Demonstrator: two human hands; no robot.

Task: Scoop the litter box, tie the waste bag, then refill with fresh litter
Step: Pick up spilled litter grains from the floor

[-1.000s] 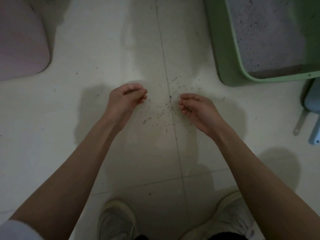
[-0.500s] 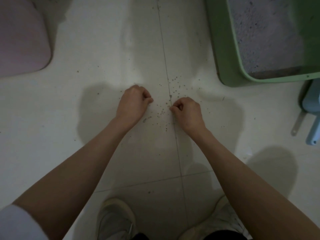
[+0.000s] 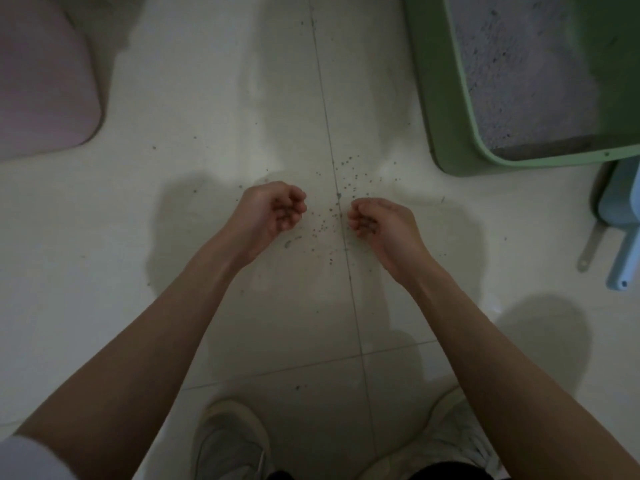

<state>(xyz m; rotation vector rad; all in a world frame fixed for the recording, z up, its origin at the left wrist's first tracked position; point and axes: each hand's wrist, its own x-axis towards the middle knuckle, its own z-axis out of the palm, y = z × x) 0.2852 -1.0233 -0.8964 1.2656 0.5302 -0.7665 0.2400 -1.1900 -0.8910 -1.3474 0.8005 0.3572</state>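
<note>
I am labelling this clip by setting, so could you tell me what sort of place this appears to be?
Probably a home, in a tiled corner kept for a cat. A green litter box holding pale litter stands on the tiled floor, loose litter grains lie scattered beside it, and a blue scoop lies nearby.

The litter box (image 3: 450,98) and blue scoop (image 3: 620,209) run off the right edge. Dark specks in both cupped hands are too small to identify.
</note>
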